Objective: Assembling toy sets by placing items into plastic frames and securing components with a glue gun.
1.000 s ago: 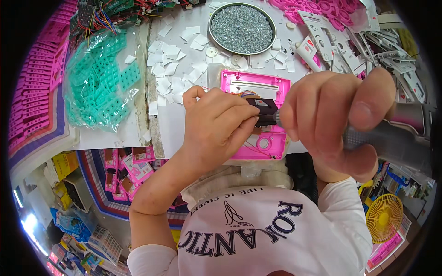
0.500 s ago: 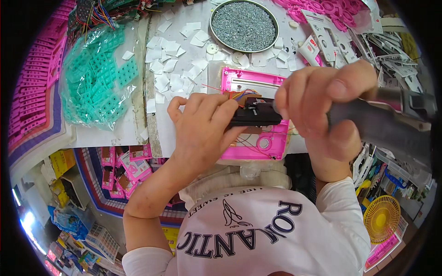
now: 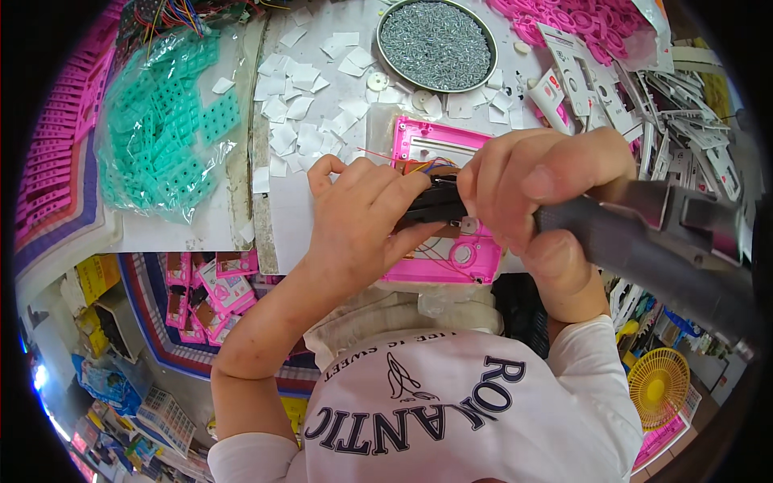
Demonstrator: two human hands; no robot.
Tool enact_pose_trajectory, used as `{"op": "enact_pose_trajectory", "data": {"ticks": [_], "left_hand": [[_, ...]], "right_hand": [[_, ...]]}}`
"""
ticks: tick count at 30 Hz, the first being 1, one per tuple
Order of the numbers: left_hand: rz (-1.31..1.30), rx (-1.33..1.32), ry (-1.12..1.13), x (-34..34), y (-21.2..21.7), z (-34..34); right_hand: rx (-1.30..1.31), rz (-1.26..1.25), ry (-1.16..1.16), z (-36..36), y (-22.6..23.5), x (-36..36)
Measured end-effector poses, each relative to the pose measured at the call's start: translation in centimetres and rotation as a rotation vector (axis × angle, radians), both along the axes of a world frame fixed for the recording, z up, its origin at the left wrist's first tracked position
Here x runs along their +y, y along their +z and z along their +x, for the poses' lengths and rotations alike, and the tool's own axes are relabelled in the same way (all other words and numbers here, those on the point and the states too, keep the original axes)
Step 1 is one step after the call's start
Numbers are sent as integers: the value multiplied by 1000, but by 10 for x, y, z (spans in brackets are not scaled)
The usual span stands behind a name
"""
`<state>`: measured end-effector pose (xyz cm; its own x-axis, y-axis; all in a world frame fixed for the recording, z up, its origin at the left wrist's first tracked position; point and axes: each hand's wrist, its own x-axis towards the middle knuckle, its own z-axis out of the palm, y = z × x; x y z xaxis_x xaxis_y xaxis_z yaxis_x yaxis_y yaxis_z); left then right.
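A pink plastic casing (image 3: 481,272) lies on the table before me, with thin coloured wires (image 3: 425,168) and a brown board partly showing inside. Over it, my left hand (image 3: 354,213) grips a black plastic part (image 3: 433,203) between thumb and fingers. My right hand (image 3: 547,181) is closed around a thick dark grey handheld tool (image 3: 616,229), which looks like a power screwdriver with a metal lever. Its working tip is hidden behind my right fingers, close to the black part's right end, so contact cannot be made out.
White paper squares (image 3: 306,76) are scattered beyond my left hand. A round metal dish (image 3: 435,87) of small screws stands at the back. To the left is a clear bag of green pads (image 3: 169,129); white printed panels (image 3: 684,121) and pink rings (image 3: 576,24) are piled right.
My right hand and the tool have moved left, now covering the right end of the black part. My left hand keeps its grip. The whole view has shifted slightly.
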<state>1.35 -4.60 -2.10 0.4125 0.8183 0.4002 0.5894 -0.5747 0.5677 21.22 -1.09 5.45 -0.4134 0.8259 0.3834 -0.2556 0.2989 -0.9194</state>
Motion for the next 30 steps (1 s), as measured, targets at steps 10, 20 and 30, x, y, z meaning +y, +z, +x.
{"op": "enact_pose_trajectory", "data": {"ticks": [10, 20, 30], "left_hand": [[64, -41, -6, 0, -9, 2], [30, -100, 0, -1, -2, 1], [-146, -344, -24, 15, -10, 2]], "right_hand": [[-7, 175, -5, -13, -3, 0], [-177, 99, 232, 2, -2, 20], [-888, 366, -66, 51, -26, 0]]}}
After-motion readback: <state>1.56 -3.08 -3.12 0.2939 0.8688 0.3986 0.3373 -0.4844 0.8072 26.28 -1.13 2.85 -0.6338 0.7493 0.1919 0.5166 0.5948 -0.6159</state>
